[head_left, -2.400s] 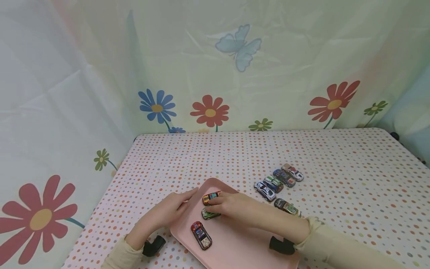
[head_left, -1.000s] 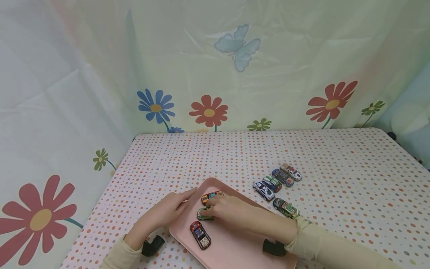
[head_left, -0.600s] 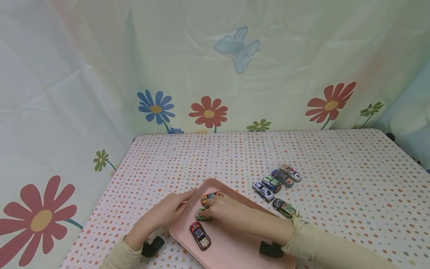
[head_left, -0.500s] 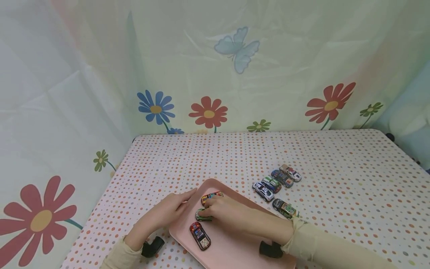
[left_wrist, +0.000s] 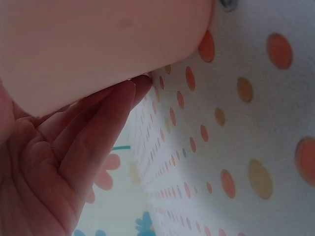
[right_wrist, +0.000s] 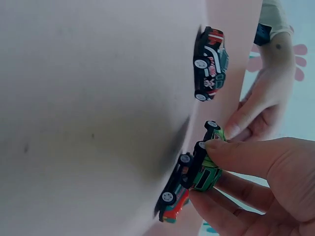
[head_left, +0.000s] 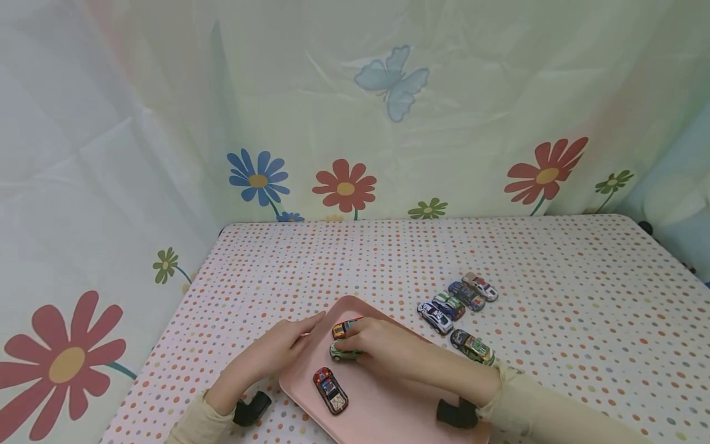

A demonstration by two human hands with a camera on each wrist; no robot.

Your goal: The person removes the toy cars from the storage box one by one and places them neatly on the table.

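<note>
A pink tray lies at the table's near side. My right hand reaches into it and pinches a green toy car between thumb and fingers; the right wrist view shows the green car from its side. Whether its wheels touch the tray floor I cannot tell. Right beside it is a red and yellow toy car, partly covered by my fingers. A red and black toy car stands nearer me in the tray. My left hand holds the tray's left rim, fingers along the outer wall.
Right of the tray, several toy cars stand side by side in a slanting row, the white one at its near end. A dark green and orange toy car sits apart, near my right forearm. Dotted cloth covers the table; a flowered curtain hangs behind.
The green car first went left in the tray with my right hand, then came back slightly right, close against the red and yellow car. My left hand has stayed at the rim.
</note>
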